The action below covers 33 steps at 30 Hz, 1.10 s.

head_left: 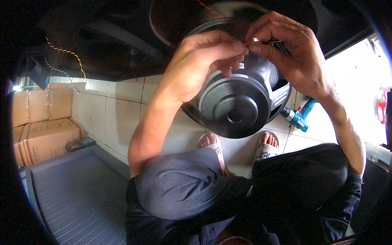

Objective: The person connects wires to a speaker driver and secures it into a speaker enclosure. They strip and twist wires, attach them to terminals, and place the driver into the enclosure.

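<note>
My two hands meet above a large black loudspeaker driver (228, 106), whose round magnet faces up at me. A thin red-and-black twisted wire (210, 11) runs down from the dark speaker cabinet (118, 45) behind them. My left hand (200, 57) pinches its end between thumb and fingers. With thumb and forefinger closed, my right hand (288, 53) grips the same wire end, where a small bright spot shows. The exact contact is partly hidden by my fingertips. The driver rests below the cabinet's round opening, in front of my feet.
A teal cordless drill (300, 118) lies on the tiled floor right of the driver. Yellow-and-black wire (67, 50) and a pale twisted wire (61, 72) dangle at left. Cardboard boxes (51, 139) stand at far left, beside a grey ribbed panel (77, 192). Something red (382, 111) is at far right.
</note>
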Each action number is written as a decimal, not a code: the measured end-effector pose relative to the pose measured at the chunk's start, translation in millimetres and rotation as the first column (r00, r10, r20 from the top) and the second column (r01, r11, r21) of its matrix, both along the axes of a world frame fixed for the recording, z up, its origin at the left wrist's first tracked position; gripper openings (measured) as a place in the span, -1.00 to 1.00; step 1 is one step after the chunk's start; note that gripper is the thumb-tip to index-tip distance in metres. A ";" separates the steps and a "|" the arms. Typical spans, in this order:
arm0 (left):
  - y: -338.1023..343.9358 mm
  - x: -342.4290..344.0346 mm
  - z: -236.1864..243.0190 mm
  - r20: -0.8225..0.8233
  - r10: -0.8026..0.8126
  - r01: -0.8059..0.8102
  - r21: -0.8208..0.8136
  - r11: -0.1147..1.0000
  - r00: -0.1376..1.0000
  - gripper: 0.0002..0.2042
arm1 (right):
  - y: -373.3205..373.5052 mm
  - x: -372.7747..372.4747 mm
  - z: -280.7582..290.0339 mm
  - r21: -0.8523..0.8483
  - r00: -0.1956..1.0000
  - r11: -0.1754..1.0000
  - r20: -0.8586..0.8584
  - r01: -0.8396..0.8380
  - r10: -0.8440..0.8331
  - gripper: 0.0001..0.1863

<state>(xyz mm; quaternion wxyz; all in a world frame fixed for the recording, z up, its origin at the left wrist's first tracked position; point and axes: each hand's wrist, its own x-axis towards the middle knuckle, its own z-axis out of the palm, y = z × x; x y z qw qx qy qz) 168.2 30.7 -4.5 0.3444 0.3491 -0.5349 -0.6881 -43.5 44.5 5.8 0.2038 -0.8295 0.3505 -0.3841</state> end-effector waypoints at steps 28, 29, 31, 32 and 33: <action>10.0 -0.4 4.7 0.133 0.504 0.220 -0.969 -0.116 0.853 -0.94 | 6.4 5.6 9.2 0.320 0.944 0.941 0.329 -0.114 0.003 -0.88; 9.8 0.1 4.8 0.130 0.518 0.261 -0.947 -0.189 0.845 -0.93 | 6.5 5.3 8.4 0.432 0.900 0.878 0.437 -0.204 -0.006 -0.86; 10.1 2.0 5.9 0.118 0.550 0.343 -0.881 -0.325 0.827 -0.90 | 4.8 2.4 13.8 0.523 0.885 0.802 0.465 -0.287 0.014 -0.84; 8.2 3.2 1.9 0.084 0.532 0.317 -0.876 -0.364 0.843 -0.88 | 3.8 1.0 16.1 0.559 0.878 0.767 0.478 -0.315 0.012 -0.84; 3.6 4.8 -4.8 0.061 0.510 0.267 -0.902 -0.340 0.858 -0.87 | 3.7 -0.1 17.2 0.592 0.871 0.730 0.491 -0.341 0.008 -0.84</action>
